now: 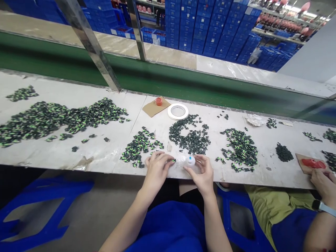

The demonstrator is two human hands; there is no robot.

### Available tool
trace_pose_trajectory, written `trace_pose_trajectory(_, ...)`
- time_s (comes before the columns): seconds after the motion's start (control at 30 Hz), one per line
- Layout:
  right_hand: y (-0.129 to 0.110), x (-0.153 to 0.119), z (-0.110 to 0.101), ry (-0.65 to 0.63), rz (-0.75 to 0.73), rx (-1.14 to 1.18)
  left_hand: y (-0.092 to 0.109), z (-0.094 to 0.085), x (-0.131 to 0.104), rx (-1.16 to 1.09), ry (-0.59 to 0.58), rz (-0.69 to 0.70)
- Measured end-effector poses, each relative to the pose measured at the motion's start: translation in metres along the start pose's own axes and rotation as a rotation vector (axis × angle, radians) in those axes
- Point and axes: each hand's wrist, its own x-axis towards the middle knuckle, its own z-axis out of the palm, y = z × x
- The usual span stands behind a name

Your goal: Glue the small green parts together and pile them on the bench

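Observation:
My left hand point(158, 166) is closed in a pinch on a small black-and-green part point(173, 160) just above the table. In my right hand point(201, 172) is a small white bottle with a blue tip point(190, 161), held between thumb and fingers. The two hands are a short way apart. Beside my left hand lies a pile of black-and-green parts point(138, 146). Beyond my right hand is a pile of small plain black pieces point(193, 140). The undersides of both hands are hidden.
A roll of white tape point(177, 111) and a red cup point(159, 101) on cardboard point(152, 109) lie farther back. A larger parts pile point(39, 119) spreads left; another pile point(241, 148) lies right. A co-worker's hand point(324, 183) touches a red container point(313, 163). Blue stools point(49, 189) stand below.

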Motion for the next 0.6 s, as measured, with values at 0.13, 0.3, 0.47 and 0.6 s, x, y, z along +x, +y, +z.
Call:
trace_pose_trajectory(0.13,0.0,0.005,0.014,-0.166,-0.012,-0.002,-0.021,-0.009,-0.002,0.022,0.164,-0.021)
trace_pose_trajectory(0.3,-0.006,0.018,0.006,-0.199,-0.183,-0.178,-0.031,-0.014,-0.003,0.001,0.205,-0.066)
trace_pose_trajectory(0.47,-0.009,0.04,0.003,-0.091,-0.305,-0.538,-0.03,-0.016,-0.006,-0.036,0.192,-0.07)
trace_pose_trajectory(0.6,0.001,0.054,0.016,-0.169,-0.352,-0.649,-0.027,-0.018,-0.009,-0.039,0.199,-0.055)
